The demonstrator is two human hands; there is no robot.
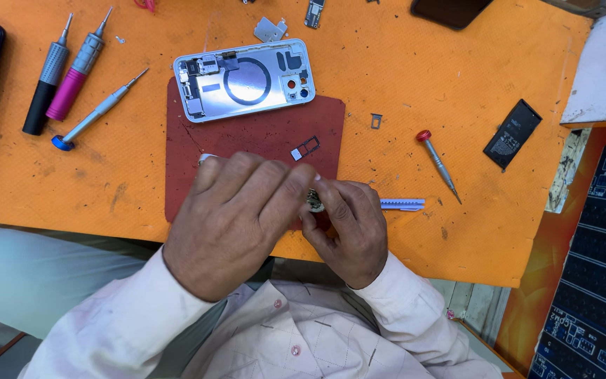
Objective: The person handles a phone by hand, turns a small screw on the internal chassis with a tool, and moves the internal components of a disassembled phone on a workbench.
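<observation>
Both hands meet over the near edge of the red mat [247,137]. Left hand [229,224] and right hand [348,228] pinch one small metal part [313,202] between fingertips, each grip closed on it. Opened phone shell [243,78] lies beyond on the orange counter [401,77].

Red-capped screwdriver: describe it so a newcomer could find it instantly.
On the orange mat, look right of the dark red pad, beyond the right hand. The red-capped screwdriver lies alone there, slanted; the other drivers lie grouped at the mat's left.
</observation>
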